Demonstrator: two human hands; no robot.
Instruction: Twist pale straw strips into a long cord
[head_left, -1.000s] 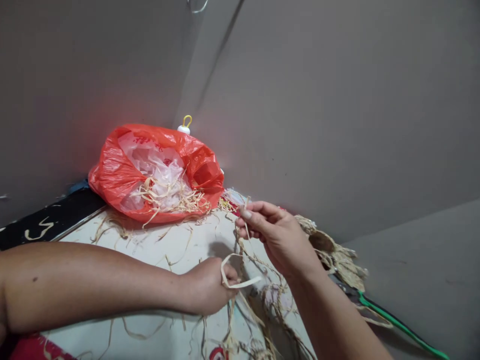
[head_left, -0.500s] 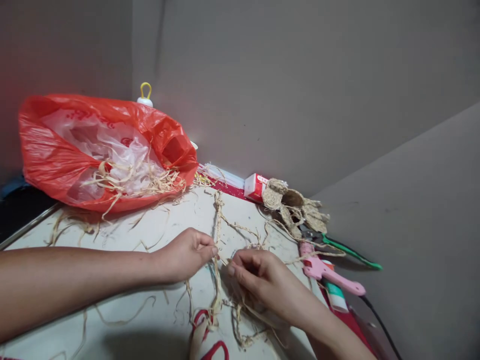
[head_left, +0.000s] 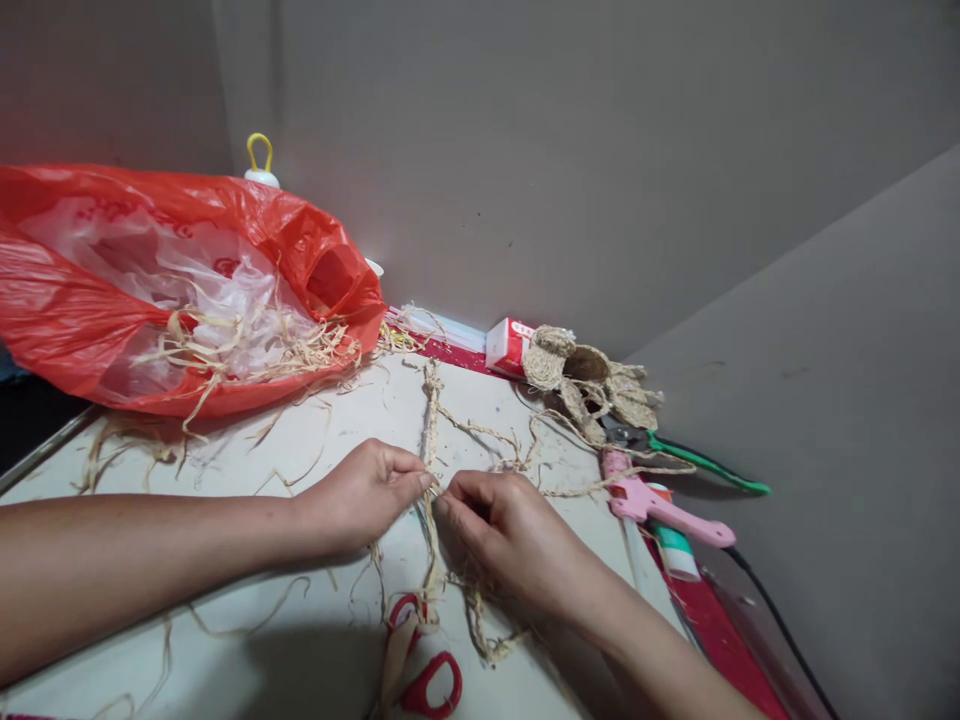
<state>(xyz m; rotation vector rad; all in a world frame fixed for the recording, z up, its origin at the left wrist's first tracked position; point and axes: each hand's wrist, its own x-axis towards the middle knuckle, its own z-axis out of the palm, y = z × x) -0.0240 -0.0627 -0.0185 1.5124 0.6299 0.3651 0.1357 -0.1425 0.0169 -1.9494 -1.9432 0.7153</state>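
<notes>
A pale braided raffia cord (head_left: 431,420) runs from the far side of the table towards me. My left hand (head_left: 382,490) pinches it near its middle between thumb and fingers. Close beside it on the right, my right hand (head_left: 502,525) is closed with a thin raffia strand at its fingertips, nearly touching the left fingers. Below the hands the loose tail of the cord (head_left: 433,570) hangs down to red-handled scissors (head_left: 435,685), whose blades are out of sight. More thin braided cord (head_left: 487,430) lies to the right of the main one.
A red plastic bag (head_left: 300,215) with loose raffia fills the left back. Along the right stand a red-and-white box (head_left: 510,345), coiled woven pieces (head_left: 551,360), green-handled pliers (head_left: 712,465), a pink glue gun (head_left: 667,510) with a black cable, and a green-and-white tube (head_left: 679,555).
My right hand has moved left, closing the gap to the left hand at the cord. The camera view has shifted slightly, showing more of the scissors' handles.
</notes>
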